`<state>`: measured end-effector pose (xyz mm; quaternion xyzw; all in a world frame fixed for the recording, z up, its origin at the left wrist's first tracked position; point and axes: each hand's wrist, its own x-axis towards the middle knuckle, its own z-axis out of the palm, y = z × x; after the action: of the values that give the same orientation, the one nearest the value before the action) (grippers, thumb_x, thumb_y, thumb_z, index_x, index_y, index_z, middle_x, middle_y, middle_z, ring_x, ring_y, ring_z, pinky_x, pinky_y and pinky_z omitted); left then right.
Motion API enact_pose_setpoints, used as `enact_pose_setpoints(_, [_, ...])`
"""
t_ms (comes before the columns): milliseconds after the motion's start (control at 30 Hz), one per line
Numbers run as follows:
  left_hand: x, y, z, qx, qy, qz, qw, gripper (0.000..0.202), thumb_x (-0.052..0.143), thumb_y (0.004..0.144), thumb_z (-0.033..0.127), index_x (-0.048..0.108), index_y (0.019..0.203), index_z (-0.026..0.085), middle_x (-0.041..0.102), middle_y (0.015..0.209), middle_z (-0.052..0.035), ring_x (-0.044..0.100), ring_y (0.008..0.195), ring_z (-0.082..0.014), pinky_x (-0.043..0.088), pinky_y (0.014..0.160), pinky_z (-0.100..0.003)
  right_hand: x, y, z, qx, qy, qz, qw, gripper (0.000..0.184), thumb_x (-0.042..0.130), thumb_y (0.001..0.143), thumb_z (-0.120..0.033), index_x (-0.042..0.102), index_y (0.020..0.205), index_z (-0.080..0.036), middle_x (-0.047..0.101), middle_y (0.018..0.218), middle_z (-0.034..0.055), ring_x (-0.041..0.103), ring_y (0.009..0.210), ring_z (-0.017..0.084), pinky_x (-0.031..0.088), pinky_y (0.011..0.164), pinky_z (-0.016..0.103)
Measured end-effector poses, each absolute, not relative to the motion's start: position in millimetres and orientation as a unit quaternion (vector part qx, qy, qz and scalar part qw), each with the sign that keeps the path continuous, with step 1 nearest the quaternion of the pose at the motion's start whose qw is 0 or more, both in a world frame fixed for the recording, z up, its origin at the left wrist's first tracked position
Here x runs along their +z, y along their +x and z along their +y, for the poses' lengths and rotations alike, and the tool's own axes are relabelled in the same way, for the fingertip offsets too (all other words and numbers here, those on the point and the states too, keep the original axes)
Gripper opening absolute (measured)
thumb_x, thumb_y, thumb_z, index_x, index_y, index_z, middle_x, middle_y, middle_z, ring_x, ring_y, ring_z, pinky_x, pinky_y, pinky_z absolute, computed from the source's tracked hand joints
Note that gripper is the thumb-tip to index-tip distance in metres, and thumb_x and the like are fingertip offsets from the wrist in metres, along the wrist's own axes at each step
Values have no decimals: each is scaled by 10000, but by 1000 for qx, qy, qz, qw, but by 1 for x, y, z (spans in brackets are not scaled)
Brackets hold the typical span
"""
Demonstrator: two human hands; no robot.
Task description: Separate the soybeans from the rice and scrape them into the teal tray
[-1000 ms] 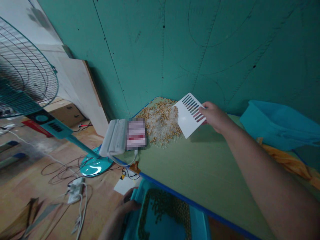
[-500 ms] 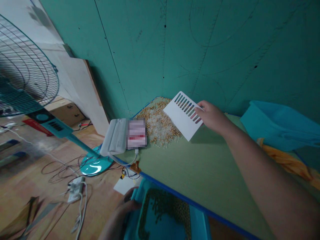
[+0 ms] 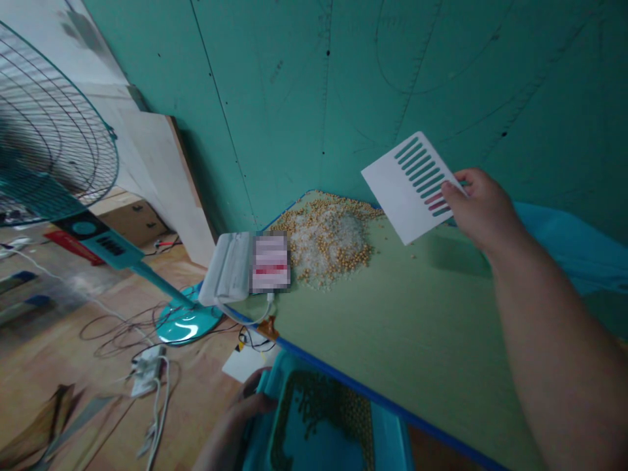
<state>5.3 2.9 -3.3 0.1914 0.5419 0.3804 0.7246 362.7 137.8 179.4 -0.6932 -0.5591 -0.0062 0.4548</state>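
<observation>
My right hand (image 3: 481,209) is closed on a white slotted card (image 3: 409,186) and holds it in the air above the green table (image 3: 392,333), to the right of a heap of yellow beans mixed with white grains (image 3: 326,239) in the table's far corner. My left hand (image 3: 248,409) grips the left rim of a teal tray (image 3: 324,425) held below the table's blue front edge. Beans lie inside the tray.
A white device with a cable (image 3: 233,268) sits on the table's left edge by the heap. Blue fabric (image 3: 583,245) lies at the right. A teal standing fan (image 3: 53,176), a power strip (image 3: 147,369) and loose wires are on the wooden floor at left. A green wall rises behind.
My right hand has lifted the slotted card up and to the right, off the heap. The heap now shows in full. My left hand and the tray have stayed put.
</observation>
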Motion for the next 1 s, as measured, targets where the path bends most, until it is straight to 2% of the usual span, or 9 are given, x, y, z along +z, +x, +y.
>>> enact_pose_setpoints(167, [-11, 2, 5, 388, 216, 548, 708, 329, 608, 394, 98, 670, 689, 231, 688, 557, 38, 652, 694, -277, 478, 644, -341, 188, 370, 131, -19, -661, -530, 531, 195, 602, 670, -130, 474, 806, -185, 627, 732, 59, 590, 573, 151, 447, 527, 301])
enact_pose_setpoints(267, [-15, 0, 8, 384, 221, 553, 706, 325, 598, 391, 82, 670, 674, 224, 677, 530, 37, 642, 653, -276, 479, 613, -350, 193, 372, 126, -40, -625, -531, 572, 272, 655, 616, -116, 489, 821, -182, 629, 757, 43, 592, 598, 147, 460, 556, 313])
enact_pose_setpoints(333, [-16, 0, 9, 381, 221, 553, 707, 328, 598, 392, 88, 671, 683, 218, 674, 523, 32, 636, 623, -265, 473, 597, -341, 197, 370, 123, -73, -625, -539, 560, 277, 680, 598, -131, 503, 803, -186, 627, 769, 30, 586, 635, 145, 451, 587, 316])
enact_pose_setpoints(433, [-16, 1, 9, 379, 220, 554, 708, 332, 606, 390, 87, 671, 691, 209, 675, 534, 28, 634, 620, -245, 462, 613, -320, 201, 363, 118, -107, -627, -572, 518, 215, 673, 628, -179, 512, 770, -195, 608, 752, 3, 565, 654, 136, 424, 596, 298])
enact_pose_setpoints(533, [-14, 3, 8, 376, 217, 549, 714, 327, 605, 399, 95, 661, 703, 202, 671, 528, 15, 639, 626, -270, 461, 596, -338, 200, 356, 116, -101, -632, -621, 454, 149, 641, 664, -216, 513, 738, -205, 564, 687, -21, 523, 611, 127, 387, 547, 269])
enact_pose_setpoints(633, [-11, 4, 6, 376, 209, 544, 720, 329, 598, 405, 98, 653, 712, 203, 665, 519, 16, 636, 628, -275, 464, 588, -344, 194, 349, 116, -16, -621, -702, 349, 84, 588, 705, -261, 525, 730, -210, 563, 673, -13, 517, 612, 142, 377, 541, 268])
enact_pose_setpoints(800, [-11, 4, 5, 381, 198, 542, 722, 345, 604, 406, 102, 651, 730, 210, 656, 503, 33, 631, 617, -255, 463, 589, -328, 184, 335, 119, 141, -563, -789, 202, 72, 518, 752, -294, 521, 746, -222, 615, 807, 15, 565, 762, 185, 409, 658, 295])
enact_pose_setpoints(933, [-16, 2, 7, 385, 208, 546, 714, 322, 618, 391, 80, 666, 686, 200, 675, 510, 25, 599, 528, -217, 440, 543, -303, 180, 329, 122, 146, -558, -802, 158, 71, 494, 764, -291, 497, 745, -224, 586, 764, 9, 540, 727, 184, 383, 612, 280])
enact_pose_setpoints(1000, [-18, 1, 8, 388, 213, 545, 712, 328, 620, 387, 77, 676, 685, 203, 682, 525, 24, 601, 544, -222, 444, 560, -312, 178, 327, 122, 144, -557, -804, 150, 73, 488, 761, -284, 484, 728, -220, 566, 740, 5, 525, 701, 178, 365, 590, 271])
